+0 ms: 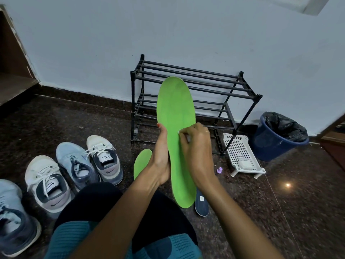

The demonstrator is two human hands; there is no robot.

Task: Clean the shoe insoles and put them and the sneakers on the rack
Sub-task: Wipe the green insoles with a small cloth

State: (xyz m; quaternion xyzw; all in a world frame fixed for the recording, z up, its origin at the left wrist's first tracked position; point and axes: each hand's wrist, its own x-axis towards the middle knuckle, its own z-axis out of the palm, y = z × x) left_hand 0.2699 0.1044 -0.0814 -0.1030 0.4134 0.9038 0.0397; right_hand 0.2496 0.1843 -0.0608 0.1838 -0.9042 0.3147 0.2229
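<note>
Green insole [175, 109] held upright in mid-air, in front of the black shoe rack [196, 77], toe end up. Left hand [162, 161] grips its left edge near mid-length, fingers behind. Right hand [197, 154]: grip narrow, fingertips pinching a small white wipe [180, 131] against the insole face.

Second green insole [142, 163] lies on the floor [56, 124] just behind the left hand. Navy insole [201, 204] lies on the floor, partly hidden under the held insole's heel.

Four sneakers to the left: white sneakers [47, 182] and [105, 157], light blue sneakers [76, 163] and [13, 217].

Rack stands against the far wall. Right of it: white perforated tray [240, 152], blue bin [276, 144] with black liner. Small purple object [220, 170] near the tray; cannot tell what it is.
</note>
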